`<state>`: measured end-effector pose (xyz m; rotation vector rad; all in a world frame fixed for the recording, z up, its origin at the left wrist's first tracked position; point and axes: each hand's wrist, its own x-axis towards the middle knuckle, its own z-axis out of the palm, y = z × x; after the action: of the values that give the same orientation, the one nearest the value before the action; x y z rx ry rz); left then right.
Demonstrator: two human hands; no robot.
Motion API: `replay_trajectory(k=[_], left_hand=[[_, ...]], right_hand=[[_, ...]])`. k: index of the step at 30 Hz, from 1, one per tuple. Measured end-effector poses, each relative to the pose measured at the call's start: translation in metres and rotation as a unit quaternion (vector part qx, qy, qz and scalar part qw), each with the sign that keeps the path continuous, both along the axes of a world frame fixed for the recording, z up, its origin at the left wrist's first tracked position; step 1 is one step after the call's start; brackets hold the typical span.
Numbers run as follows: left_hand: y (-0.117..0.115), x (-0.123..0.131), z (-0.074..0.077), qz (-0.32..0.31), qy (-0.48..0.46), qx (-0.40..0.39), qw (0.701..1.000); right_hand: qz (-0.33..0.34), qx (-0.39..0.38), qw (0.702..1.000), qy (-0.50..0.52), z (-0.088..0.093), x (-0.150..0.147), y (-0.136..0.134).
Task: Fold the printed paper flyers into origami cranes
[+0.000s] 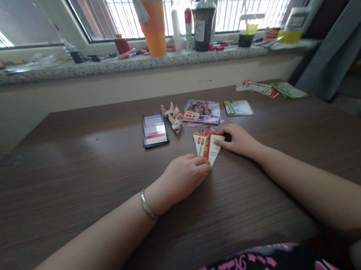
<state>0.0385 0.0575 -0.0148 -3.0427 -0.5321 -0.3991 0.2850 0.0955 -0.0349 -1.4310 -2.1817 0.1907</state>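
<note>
A folded piece of printed paper [213, 146], kite-shaped with cream flaps and a red stripe, lies on the dark wooden table [70, 182]. My left hand [187, 175], a silver bangle at its wrist, has its fingers closed at the paper's lower point. Thumb and fingers of my right hand [237, 140] pinch the paper's upper right corner. Just beyond is a stack of colourful printed sheets [201, 111]. To its left sits a folded paper figure [174, 118], made of similar printed paper.
A phone or tablet with a blurred screen [154, 129] lies left of the paper figure. Card-like sheets [238, 108] and more leaflets [263, 88] are at the back right. Along the windowsill [101, 65] stand an orange drink cup [152, 23], a dark cup [205, 26] and bottles.
</note>
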Motion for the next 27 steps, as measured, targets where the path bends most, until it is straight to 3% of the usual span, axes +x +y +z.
replay_trajectory(k=[4,7,11,15,27], left_hand=[[-0.005,0.004,0.003,-0.019,0.006,0.027,0.999],[-0.006,0.006,0.001,-0.017,0.001,-0.006,1.0],[-0.004,0.006,-0.006,0.035,-0.019,-0.073,0.997],[-0.001,0.004,-0.012,0.081,-0.026,-0.083,0.993],[0.002,0.007,-0.015,0.105,0.033,-0.079,0.991]], right_hand=[[0.031,-0.011,0.999,0.02,-0.001,-0.004,0.002],[0.039,-0.015,0.999,0.023,-0.001,-0.011,0.0],[0.036,-0.024,0.999,0.02,-0.001,-0.013,0.0],[0.016,-0.02,1.0,0.0,-0.003,-0.01,0.0],[-0.021,-0.018,1.0,-0.009,-0.005,-0.006,-0.002]])
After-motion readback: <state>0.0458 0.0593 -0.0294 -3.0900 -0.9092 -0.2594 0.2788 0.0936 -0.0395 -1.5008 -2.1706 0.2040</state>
